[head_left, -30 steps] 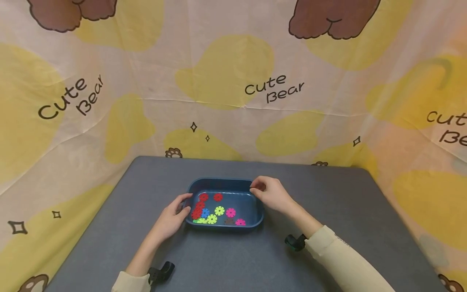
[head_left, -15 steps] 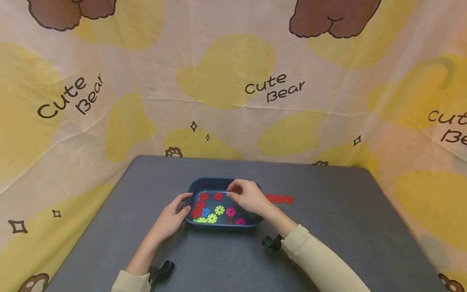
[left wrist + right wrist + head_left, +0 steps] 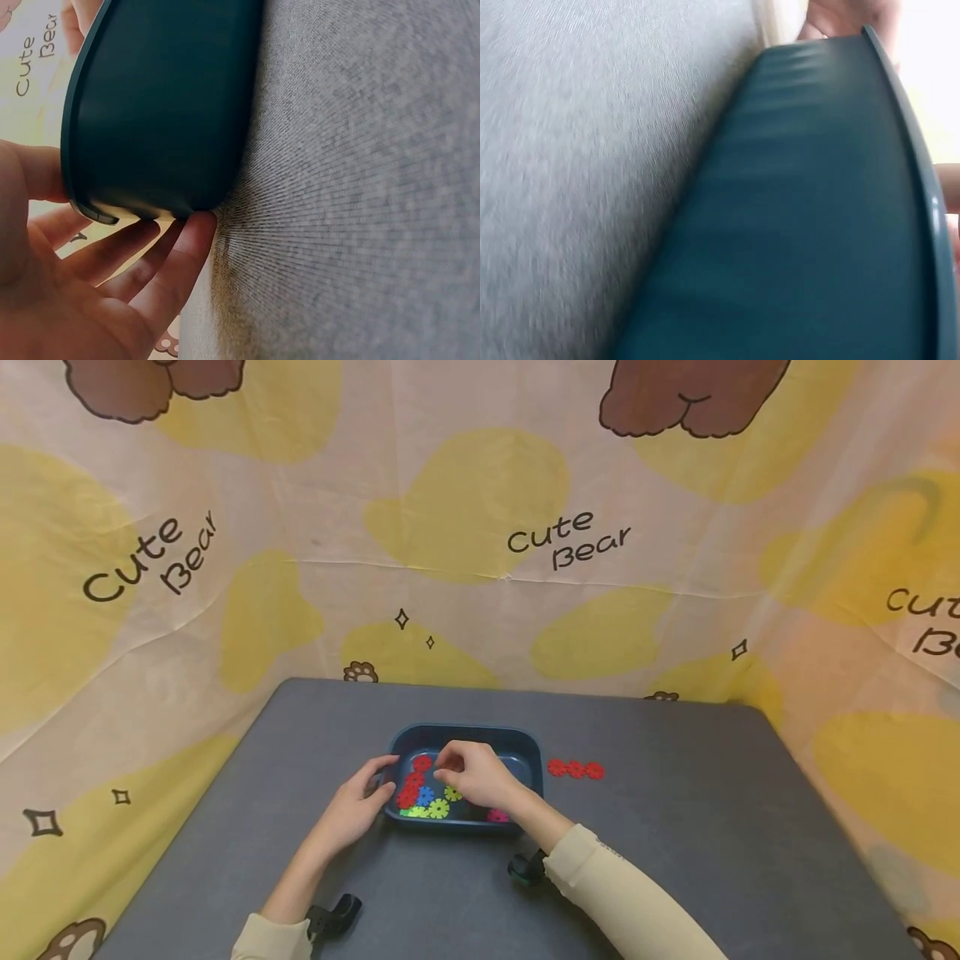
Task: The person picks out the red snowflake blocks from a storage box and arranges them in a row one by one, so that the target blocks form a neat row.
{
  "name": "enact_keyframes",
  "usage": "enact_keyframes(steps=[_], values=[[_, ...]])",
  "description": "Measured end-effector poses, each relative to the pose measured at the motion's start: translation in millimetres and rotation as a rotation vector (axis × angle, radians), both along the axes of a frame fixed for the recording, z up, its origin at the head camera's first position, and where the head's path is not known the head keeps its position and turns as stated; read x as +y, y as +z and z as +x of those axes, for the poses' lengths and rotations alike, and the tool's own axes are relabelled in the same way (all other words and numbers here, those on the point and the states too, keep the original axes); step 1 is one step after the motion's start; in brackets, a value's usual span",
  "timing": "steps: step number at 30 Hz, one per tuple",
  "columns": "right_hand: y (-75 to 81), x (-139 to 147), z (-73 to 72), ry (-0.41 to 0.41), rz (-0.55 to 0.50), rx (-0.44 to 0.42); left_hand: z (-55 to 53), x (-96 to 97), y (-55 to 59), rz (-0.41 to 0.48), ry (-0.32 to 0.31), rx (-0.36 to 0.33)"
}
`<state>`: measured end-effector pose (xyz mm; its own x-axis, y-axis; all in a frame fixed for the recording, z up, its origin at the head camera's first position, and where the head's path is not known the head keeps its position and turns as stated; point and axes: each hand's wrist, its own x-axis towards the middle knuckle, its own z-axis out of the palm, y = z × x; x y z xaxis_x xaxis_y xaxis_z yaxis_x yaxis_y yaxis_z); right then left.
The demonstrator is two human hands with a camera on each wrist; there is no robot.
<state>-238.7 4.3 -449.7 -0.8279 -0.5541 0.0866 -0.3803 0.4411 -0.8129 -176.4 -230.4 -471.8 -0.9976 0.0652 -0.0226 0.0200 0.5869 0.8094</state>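
A dark blue tray (image 3: 512, 737) holds loose plastic snowflake discs: red discs (image 3: 408, 795) along its left end, yellow-green discs (image 3: 438, 809), a blue disc (image 3: 425, 796) and a pink disc (image 3: 497, 816). My left hand (image 3: 358, 802) grips the tray's left end. In the left wrist view its thumb goes over the rim, and the fingertips (image 3: 201, 225) press the outer wall. Over the middle of the tray, my right hand (image 3: 477, 774) has its fingers bent down among the discs. Whether it pinches one is hidden. Only the tray's outside shows clearly in the right wrist view.
To the right of the tray lies a row of red discs (image 3: 575, 769) on the grey table (image 3: 675, 827). A patterned cloth (image 3: 465, 510) hangs behind the table and along both sides.
My right hand has moved left from the tray's right rim to over its middle, uncovering the row of red discs on the table. My left hand has stayed at the tray's left end.
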Motion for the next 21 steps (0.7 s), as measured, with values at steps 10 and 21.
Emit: enact_keyframes(steps=[10,21], values=[[-10.5,-23.8,-0.8,0.039,0.023,-0.009,-3.5,-4.5,-7.0,0.025,-0.02,-0.008],[-22.8,-45.8,-2.1,0.077,0.184,0.012,-3.8,-7.1,-9.1,0.042,-0.04,-0.008]])
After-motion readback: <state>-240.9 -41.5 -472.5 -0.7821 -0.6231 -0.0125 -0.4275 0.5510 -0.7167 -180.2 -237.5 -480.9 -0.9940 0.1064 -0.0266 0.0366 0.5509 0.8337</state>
